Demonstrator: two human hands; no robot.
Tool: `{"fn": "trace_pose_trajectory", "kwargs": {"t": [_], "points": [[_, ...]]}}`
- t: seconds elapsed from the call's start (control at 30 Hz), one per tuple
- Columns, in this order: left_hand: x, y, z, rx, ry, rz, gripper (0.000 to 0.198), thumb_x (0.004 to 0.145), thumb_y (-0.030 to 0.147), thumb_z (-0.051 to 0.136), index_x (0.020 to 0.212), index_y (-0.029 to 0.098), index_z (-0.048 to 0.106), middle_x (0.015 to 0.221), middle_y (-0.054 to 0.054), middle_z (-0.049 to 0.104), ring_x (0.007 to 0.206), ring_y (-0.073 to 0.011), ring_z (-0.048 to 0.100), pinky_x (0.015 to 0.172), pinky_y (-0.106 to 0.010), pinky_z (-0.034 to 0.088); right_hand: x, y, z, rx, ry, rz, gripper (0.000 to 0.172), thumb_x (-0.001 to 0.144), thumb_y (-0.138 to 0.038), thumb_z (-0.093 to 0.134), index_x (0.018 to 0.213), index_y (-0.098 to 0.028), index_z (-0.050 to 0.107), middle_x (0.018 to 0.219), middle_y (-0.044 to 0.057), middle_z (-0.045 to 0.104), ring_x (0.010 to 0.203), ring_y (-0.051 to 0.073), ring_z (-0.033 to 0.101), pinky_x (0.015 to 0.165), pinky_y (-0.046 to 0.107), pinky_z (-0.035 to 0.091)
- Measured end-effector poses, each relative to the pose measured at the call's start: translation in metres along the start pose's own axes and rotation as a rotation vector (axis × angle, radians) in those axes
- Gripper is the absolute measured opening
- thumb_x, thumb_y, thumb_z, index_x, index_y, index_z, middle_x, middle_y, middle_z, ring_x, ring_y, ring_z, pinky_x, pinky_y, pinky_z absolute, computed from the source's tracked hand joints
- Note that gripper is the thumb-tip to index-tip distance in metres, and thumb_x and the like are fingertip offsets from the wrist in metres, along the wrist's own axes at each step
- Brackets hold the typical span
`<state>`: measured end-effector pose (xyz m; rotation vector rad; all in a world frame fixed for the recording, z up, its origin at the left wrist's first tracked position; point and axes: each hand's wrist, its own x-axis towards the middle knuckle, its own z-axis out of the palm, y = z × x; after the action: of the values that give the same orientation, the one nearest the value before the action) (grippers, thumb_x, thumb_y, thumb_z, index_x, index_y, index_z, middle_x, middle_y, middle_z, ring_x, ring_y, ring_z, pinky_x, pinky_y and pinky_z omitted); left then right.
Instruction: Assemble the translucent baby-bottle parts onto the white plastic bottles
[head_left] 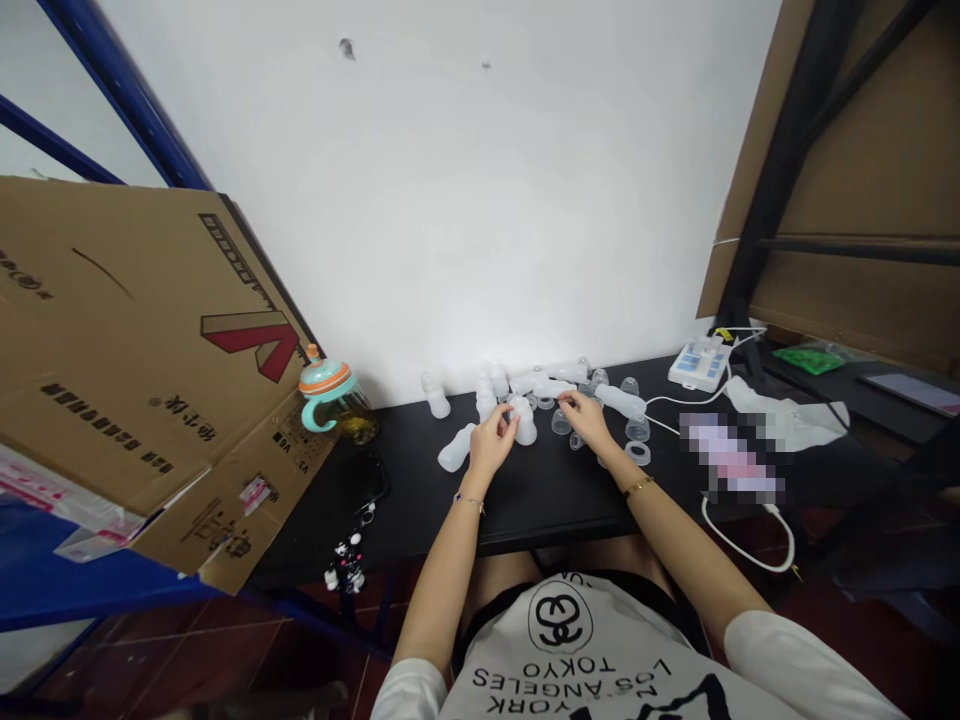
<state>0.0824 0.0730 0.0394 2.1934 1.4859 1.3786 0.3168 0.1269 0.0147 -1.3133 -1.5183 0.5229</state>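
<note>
My left hand is closed, its thumb and fingers curled at the left side of a frosted white feeding bottle standing upright on the black table. My right hand is closed in a pinch above the table, to the right of that bottle; what lies between its fingertips is too small to make out. Just behind these fingers is a frosted piece lying on its side. A clear dome cap sits between my hands. Another white bottle lies to the left of my left hand.
More bottles and caps cluster along the wall, with a bottle at left and a ring at right. A teal-lidded jug, dark phone and carton flank the left. At right are a power strip and white cable.
</note>
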Motion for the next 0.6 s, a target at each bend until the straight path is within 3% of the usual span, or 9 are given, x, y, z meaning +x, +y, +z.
{"fn": "trace_pose_trajectory", "kwargs": {"t": [0.33, 0.5, 0.6], "points": [[-0.0001, -0.0021, 0.0018, 0.004, -0.009, -0.014, 0.035, 0.096, 0.046, 0.052, 0.113, 0.020, 0.068, 0.062, 0.004, 0.056, 0.058, -0.0119, 0.055, 0.063, -0.023, 0.039, 0.0026, 0.0103, 0.0068, -0.055, -0.162, -0.026, 0.042, 0.067, -0.017, 0.064, 0.107, -0.023, 0.070, 0.107, 0.004, 0.075, 0.064, 0.015, 0.059, 0.070, 0.032, 0.051], [0.0002, -0.0009, 0.0009, 0.009, -0.014, -0.016, 0.035, 0.096, 0.046, 0.052, 0.113, 0.020, 0.069, 0.062, 0.004, 0.056, 0.057, -0.0121, 0.055, 0.062, -0.022, 0.040, -0.0018, 0.0112, 0.0069, -0.284, -0.166, -0.080, 0.046, 0.070, -0.023, 0.076, 0.115, -0.023, 0.071, 0.114, 0.009, 0.075, 0.101, 0.031, 0.067, 0.088, 0.040, 0.051], [0.0003, -0.0019, 0.0012, 0.010, -0.006, -0.008, 0.034, 0.096, 0.046, 0.052, 0.113, 0.021, 0.069, 0.062, 0.004, 0.055, 0.057, -0.0121, 0.055, 0.061, -0.022, 0.039, -0.0023, 0.0111, 0.0080, -0.280, -0.147, -0.061, 0.046, 0.065, -0.024, 0.082, 0.109, -0.022, 0.071, 0.107, 0.011, 0.076, 0.105, 0.034, 0.068, 0.090, 0.042, 0.051]]}}
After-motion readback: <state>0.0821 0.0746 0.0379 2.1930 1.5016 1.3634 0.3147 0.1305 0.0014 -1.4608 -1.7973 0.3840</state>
